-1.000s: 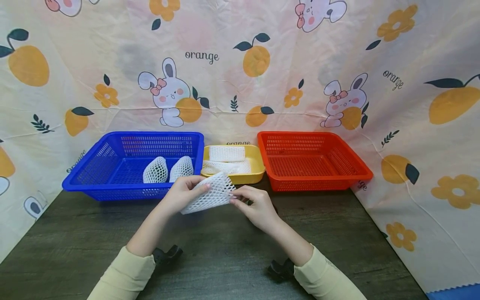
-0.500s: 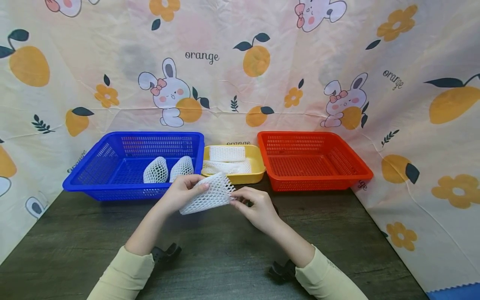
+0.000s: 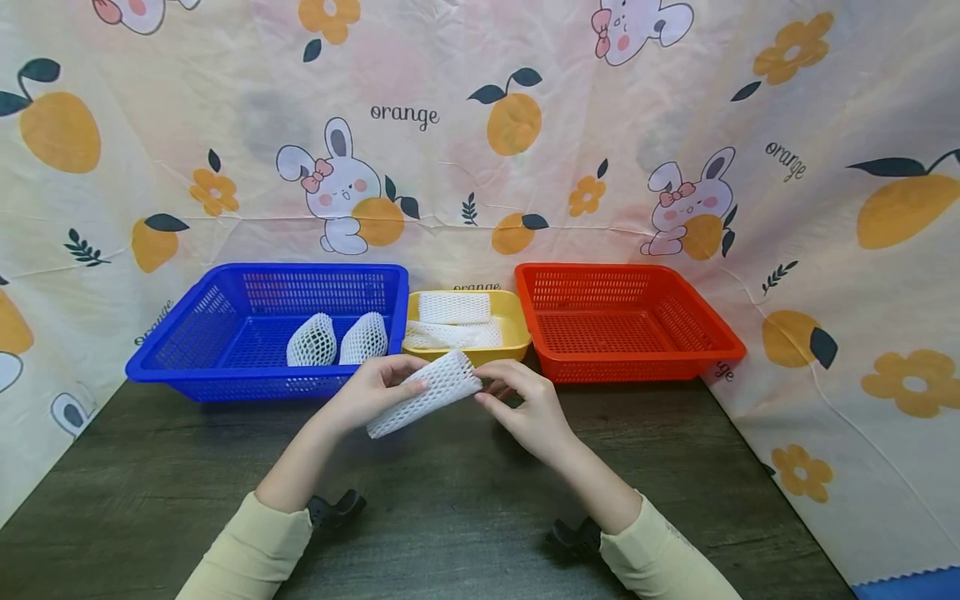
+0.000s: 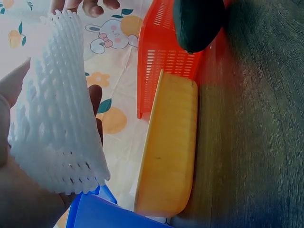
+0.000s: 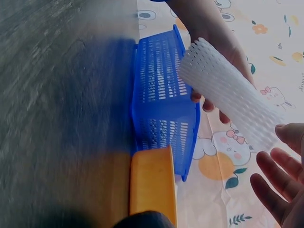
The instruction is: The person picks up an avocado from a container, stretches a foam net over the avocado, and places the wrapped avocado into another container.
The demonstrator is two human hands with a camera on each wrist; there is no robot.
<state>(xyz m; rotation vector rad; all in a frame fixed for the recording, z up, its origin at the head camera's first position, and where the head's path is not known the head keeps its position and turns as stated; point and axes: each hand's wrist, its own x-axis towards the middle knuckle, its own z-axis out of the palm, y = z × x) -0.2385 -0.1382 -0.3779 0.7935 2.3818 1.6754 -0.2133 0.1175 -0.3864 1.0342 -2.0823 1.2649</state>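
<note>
My left hand (image 3: pixel 375 392) grips a white foam fruit net (image 3: pixel 431 392), thumb across its near face and fingers behind. The net is flattened and tilted, with its right end raised. At that end my right hand (image 3: pixel 528 408) has its thumb and fingers spread apart; in the right wrist view the right fingers (image 5: pixel 273 175) are loosely bent right by the net's edge. Whether they touch it I cannot tell. On the table, a smooth dark green oval thing (image 4: pixel 198 23) shows in the left wrist view; the right hand hides it in the head view.
A blue basket (image 3: pixel 168 367) at the left holds two net-wrapped pieces (image 3: pixel 311 342). A yellow tray (image 3: pixel 513 325) in the middle holds several flat foam nets (image 3: pixel 453 307). At the right stands a red basket (image 3: pixel 637 367). A printed cloth hangs behind.
The left hand has turned the net, which now looks narrower and sits slightly farther right. The right hand has shifted a little right, its thumb and fingers parting from their pinch on the net's edge.
</note>
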